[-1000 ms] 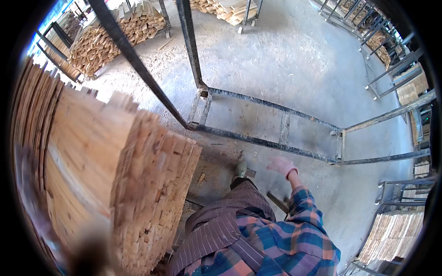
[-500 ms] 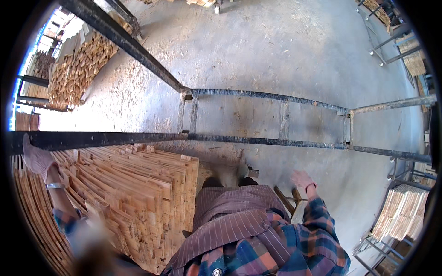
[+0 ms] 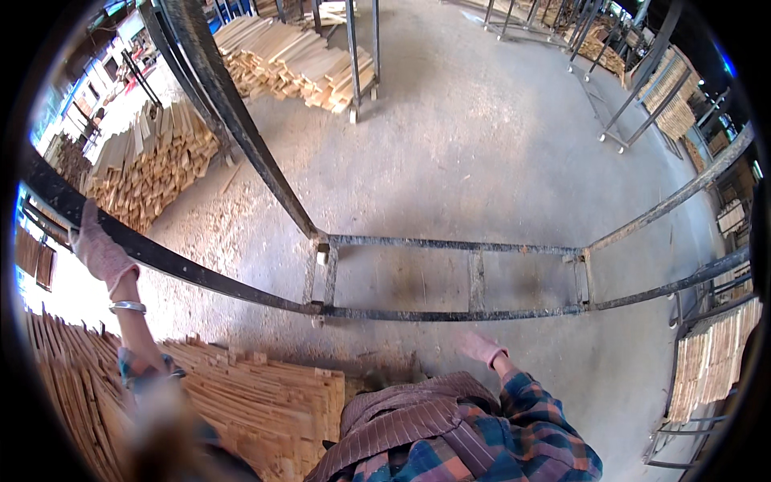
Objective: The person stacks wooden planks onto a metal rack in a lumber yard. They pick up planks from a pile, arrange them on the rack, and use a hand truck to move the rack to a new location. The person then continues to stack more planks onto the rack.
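Note:
A dark metal rack frame (image 3: 450,314) stands on the floor ahead of me, with tall posts at its ends. My left hand (image 3: 104,251), in a pinkish knit glove, grips the rack's near left post (image 3: 205,277), with one finger lying over the bar. In a similar glove, my right hand (image 3: 480,349) hangs over the floor just short of the rack's near bottom rail. Its fingers look stretched out, slightly blurred, and nothing shows in them. Below my left arm lies a large stack of thin wooden strips (image 3: 273,406).
Piles of cut boards (image 3: 293,64) lie on the far left, one beside wheeled metal posts. More wheeled racks (image 3: 622,145) stand at the far right. Stacked strips (image 3: 711,365) sit on a rack at my right. Wood chips litter the concrete floor (image 3: 450,161).
The view has tilted up, showing more of the far floor and piles. My left hand stays on the post. My right hand has moved left, closer to the rack's bottom rail.

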Demonstrator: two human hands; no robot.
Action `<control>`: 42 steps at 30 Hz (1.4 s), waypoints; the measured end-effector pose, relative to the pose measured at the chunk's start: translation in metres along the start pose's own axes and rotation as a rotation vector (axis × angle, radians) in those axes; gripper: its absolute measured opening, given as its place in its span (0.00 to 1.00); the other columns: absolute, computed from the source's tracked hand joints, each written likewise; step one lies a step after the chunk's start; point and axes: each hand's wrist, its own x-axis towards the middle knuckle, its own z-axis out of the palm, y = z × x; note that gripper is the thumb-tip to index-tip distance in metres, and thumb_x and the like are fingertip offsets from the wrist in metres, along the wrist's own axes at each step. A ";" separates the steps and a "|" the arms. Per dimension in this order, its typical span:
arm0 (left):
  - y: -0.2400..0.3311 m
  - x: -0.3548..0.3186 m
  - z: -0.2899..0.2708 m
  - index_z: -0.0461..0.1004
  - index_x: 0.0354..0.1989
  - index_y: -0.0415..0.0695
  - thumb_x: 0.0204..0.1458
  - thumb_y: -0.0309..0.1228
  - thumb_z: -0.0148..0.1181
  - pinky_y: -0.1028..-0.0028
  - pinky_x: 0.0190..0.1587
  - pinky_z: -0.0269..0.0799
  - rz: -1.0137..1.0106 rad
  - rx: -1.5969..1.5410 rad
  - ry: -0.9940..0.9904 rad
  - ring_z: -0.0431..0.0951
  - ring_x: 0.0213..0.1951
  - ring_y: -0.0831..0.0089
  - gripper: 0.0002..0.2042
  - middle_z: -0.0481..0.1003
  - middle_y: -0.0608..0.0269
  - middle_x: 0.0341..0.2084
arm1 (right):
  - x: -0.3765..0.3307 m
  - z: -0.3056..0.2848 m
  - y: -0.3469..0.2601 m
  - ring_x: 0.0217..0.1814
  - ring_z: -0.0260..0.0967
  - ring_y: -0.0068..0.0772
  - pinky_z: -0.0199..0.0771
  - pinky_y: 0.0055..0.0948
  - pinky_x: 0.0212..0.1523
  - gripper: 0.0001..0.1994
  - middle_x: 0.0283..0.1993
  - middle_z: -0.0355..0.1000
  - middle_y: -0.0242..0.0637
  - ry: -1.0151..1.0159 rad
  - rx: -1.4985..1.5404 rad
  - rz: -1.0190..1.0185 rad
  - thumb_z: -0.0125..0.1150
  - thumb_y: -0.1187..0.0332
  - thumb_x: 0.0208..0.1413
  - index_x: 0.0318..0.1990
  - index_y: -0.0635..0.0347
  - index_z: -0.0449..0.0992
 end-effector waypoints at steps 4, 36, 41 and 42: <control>-0.002 -0.002 0.035 0.73 0.33 0.39 0.44 0.44 0.70 0.76 0.23 0.65 -0.005 0.092 0.005 0.67 0.18 0.77 0.20 0.67 0.69 0.19 | -0.004 -0.011 0.020 0.68 0.55 0.38 0.60 0.36 0.63 0.25 0.66 0.60 0.39 -0.146 0.356 0.236 0.52 0.55 0.55 0.60 0.52 0.67; -0.138 0.001 0.476 0.72 0.42 0.39 0.51 0.32 0.64 0.77 0.28 0.73 0.098 -0.421 -0.337 0.76 0.25 0.74 0.13 0.76 0.63 0.28 | 0.309 -0.252 0.189 0.61 0.66 0.43 0.66 0.38 0.59 0.34 0.59 0.69 0.42 0.005 0.760 0.283 0.60 0.51 0.52 0.65 0.52 0.61; -0.142 -0.008 0.606 0.73 0.44 0.37 0.48 0.45 0.65 0.67 0.41 0.70 0.315 -0.178 -0.329 0.77 0.38 0.63 0.23 0.77 0.56 0.35 | 0.328 -0.239 0.211 0.58 0.69 0.44 0.69 0.33 0.55 0.33 0.58 0.69 0.47 0.202 0.880 0.285 0.60 0.54 0.53 0.64 0.56 0.61; -0.146 -0.026 0.643 0.73 0.45 0.37 0.47 0.48 0.65 0.63 0.45 0.69 0.339 -0.121 -0.329 0.77 0.41 0.58 0.26 0.77 0.53 0.37 | 0.324 -0.232 0.218 0.57 0.69 0.45 0.69 0.33 0.55 0.32 0.57 0.69 0.47 0.281 0.881 0.314 0.60 0.54 0.53 0.64 0.56 0.62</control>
